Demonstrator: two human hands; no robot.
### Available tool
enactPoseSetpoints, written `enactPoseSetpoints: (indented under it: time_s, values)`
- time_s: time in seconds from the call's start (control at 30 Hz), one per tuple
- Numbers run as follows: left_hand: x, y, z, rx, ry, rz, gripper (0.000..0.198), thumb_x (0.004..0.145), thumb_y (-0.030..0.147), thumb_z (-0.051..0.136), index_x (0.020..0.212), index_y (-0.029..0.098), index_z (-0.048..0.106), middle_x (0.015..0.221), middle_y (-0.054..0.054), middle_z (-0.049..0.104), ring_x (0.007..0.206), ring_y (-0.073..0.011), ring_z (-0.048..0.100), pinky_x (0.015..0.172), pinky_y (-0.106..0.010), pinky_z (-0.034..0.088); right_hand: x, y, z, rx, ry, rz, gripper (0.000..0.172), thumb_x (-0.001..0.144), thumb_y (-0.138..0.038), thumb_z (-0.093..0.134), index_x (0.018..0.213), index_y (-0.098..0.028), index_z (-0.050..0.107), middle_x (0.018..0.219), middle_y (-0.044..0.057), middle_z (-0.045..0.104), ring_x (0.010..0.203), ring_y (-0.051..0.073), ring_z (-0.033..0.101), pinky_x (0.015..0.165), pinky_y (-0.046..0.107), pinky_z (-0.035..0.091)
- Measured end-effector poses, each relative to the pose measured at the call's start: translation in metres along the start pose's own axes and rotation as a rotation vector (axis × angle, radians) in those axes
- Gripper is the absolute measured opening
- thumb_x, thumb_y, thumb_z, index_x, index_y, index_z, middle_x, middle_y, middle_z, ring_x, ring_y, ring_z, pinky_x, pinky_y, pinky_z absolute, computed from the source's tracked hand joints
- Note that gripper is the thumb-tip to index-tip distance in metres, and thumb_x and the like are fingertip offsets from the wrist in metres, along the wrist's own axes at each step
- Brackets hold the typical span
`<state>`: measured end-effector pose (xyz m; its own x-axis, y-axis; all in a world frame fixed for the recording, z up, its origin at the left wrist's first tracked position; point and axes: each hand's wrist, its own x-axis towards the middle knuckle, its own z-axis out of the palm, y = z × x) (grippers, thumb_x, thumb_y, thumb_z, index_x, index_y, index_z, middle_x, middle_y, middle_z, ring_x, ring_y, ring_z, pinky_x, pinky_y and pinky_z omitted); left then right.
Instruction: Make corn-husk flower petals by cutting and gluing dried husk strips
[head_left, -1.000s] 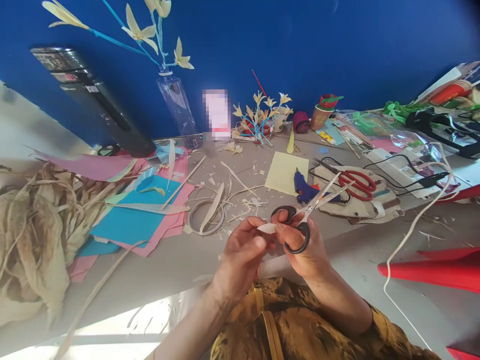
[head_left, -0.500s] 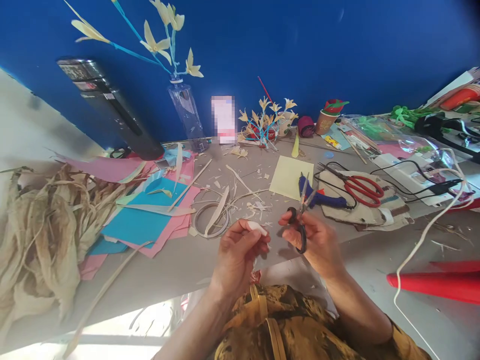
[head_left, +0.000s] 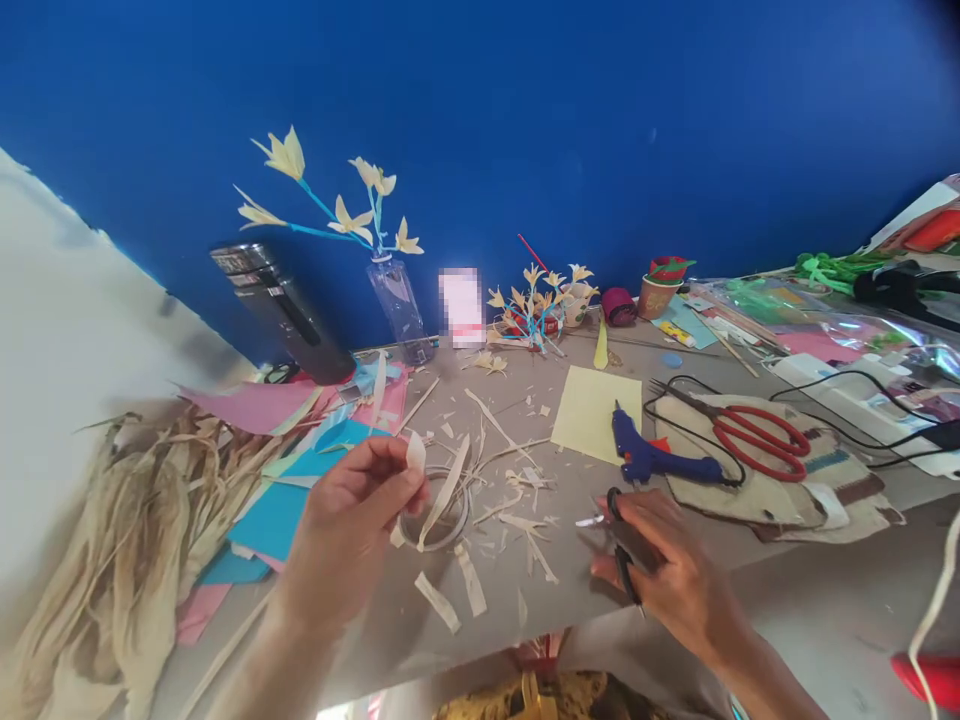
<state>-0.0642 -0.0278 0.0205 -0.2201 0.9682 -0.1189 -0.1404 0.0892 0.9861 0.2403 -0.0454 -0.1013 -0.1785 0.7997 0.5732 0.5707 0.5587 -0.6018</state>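
Observation:
Between thumb and fingertips, my left hand (head_left: 352,520) pinches a pale petal-shaped piece of husk (head_left: 415,452). It is held over a roll of tape (head_left: 466,510), across which another long husk petal (head_left: 448,490) rests. My right hand (head_left: 675,560) has its fingers in the loops of small black-handled scissors (head_left: 624,562), above the table near its front edge. Much of the scissors' blades is hidden or hard to make out. Cut husk strips (head_left: 438,602) and scraps lie between my hands.
A blue glue gun (head_left: 660,462) lies beside a yellow paper square (head_left: 592,412). Red-handled scissors (head_left: 765,440) rest on a cloth (head_left: 757,512). Husk flowers stand in a clear bottle (head_left: 401,310) near a black flask (head_left: 289,320). Dried husks (head_left: 112,540) are heaped at left.
My hands have moved apart, the left one leftward with the husk petal, the right one down and rightward with the scissors. The camera view has shifted, and cut strips on the table now show.

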Motion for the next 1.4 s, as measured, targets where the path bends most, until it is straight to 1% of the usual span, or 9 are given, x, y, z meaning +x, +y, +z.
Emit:
enactPoseSetpoints:
  time_s: [0.2, 0.37, 0.5, 0.7, 0.87, 1.0, 1.07, 1.2, 1.4]
  values:
    - [0.048, 0.012, 0.035, 0.285, -0.114, 0.107, 0.024, 0.065, 0.024, 0.08, 0.085, 0.017, 0.068, 0.071, 0.0, 0.068, 0.065, -0.0124, 0.062, 0.058, -0.021, 0.046, -0.001, 0.0, -0.001, -0.048, -0.042, 0.023, 0.031, 0.079, -0.037, 0.08, 0.099, -0.02, 0.064, 0.086, 0.009, 0.067, 0.078, 0.025, 0.063, 0.064, 0.034, 0.057]
    - [0.098, -0.007, 0.063, 0.504, -0.163, 0.056, 0.016, 0.062, 0.02, 0.074, 0.076, 0.017, 0.067, 0.063, -0.001, 0.067, 0.06, -0.0145, 0.063, 0.052, -0.023, 0.042, 0.0, -0.002, -0.002, -0.029, -0.035, 0.071, 0.028, 0.082, -0.036, 0.077, 0.099, -0.02, 0.062, 0.089, 0.009, 0.066, 0.08, 0.025, 0.063, 0.066, 0.034, 0.058]
    - [0.133, -0.027, 0.079, 0.648, -0.119, 0.069, 0.011, 0.058, 0.014, 0.073, 0.065, 0.017, 0.066, 0.053, 0.001, 0.064, 0.052, -0.0138, 0.059, 0.056, -0.026, 0.043, 0.0, -0.002, -0.004, 0.017, -0.019, 0.078, 0.032, 0.081, -0.035, 0.078, 0.106, -0.02, 0.065, 0.095, 0.01, 0.067, 0.087, 0.026, 0.063, 0.072, 0.035, 0.058]
    - [0.157, -0.037, 0.089, 0.662, -0.129, 0.082, 0.009, 0.058, 0.018, 0.073, 0.063, 0.016, 0.067, 0.051, -0.002, 0.064, 0.05, -0.0154, 0.06, 0.051, -0.026, 0.041, 0.002, -0.003, -0.008, 0.071, -0.005, 0.091, 0.03, 0.081, -0.037, 0.078, 0.103, -0.02, 0.066, 0.094, 0.01, 0.067, 0.085, 0.026, 0.063, 0.07, 0.035, 0.057]
    - [0.145, -0.005, 0.064, 0.611, -0.072, 0.166, 0.016, 0.064, 0.026, 0.07, 0.077, 0.017, 0.067, 0.074, -0.005, 0.072, 0.059, -0.0149, 0.062, 0.054, -0.025, 0.043, 0.0, -0.004, -0.008, 0.053, -0.029, 0.09, 0.029, 0.082, -0.033, 0.078, 0.103, -0.021, 0.062, 0.093, 0.01, 0.067, 0.084, 0.026, 0.062, 0.068, 0.037, 0.055]
    - [0.101, 0.016, 0.031, 0.867, -0.043, 0.183, 0.02, 0.075, 0.036, 0.064, 0.067, 0.018, 0.067, 0.057, -0.001, 0.064, 0.051, -0.0145, 0.052, 0.052, -0.026, 0.038, -0.004, -0.001, -0.004, 0.023, -0.029, 0.054, 0.033, 0.082, -0.032, 0.078, 0.108, -0.021, 0.061, 0.096, 0.011, 0.066, 0.087, 0.028, 0.061, 0.071, 0.039, 0.054]
    - [0.074, 0.012, 0.018, 1.015, -0.118, 0.128, 0.025, 0.076, 0.04, 0.064, 0.061, 0.02, 0.066, 0.054, 0.0, 0.061, 0.05, -0.0148, 0.049, 0.052, -0.027, 0.035, -0.005, 0.002, -0.003, 0.005, -0.022, 0.04, 0.033, 0.083, -0.033, 0.078, 0.109, -0.021, 0.061, 0.097, 0.011, 0.066, 0.088, 0.028, 0.061, 0.073, 0.04, 0.054]
    - [0.037, -0.016, 0.004, 1.181, -0.232, 0.136, 0.023, 0.077, 0.045, 0.064, 0.075, 0.022, 0.068, 0.077, -0.003, 0.068, 0.068, -0.0199, 0.057, 0.059, -0.028, 0.037, -0.005, 0.004, -0.003, -0.04, -0.005, 0.004, 0.036, 0.084, -0.036, 0.076, 0.112, -0.02, 0.059, 0.101, 0.013, 0.064, 0.092, 0.029, 0.06, 0.076, 0.04, 0.054]
    - [0.03, -0.041, -0.002, 1.291, -0.229, 0.114, 0.013, 0.08, 0.03, 0.056, 0.073, 0.021, 0.062, 0.081, -0.005, 0.066, 0.073, -0.0216, 0.057, 0.062, -0.031, 0.035, -0.004, -0.003, 0.003, -0.194, -0.081, -0.019, 0.032, 0.084, -0.04, 0.075, 0.105, -0.02, 0.063, 0.097, 0.013, 0.069, 0.091, 0.029, 0.063, 0.078, 0.042, 0.053]
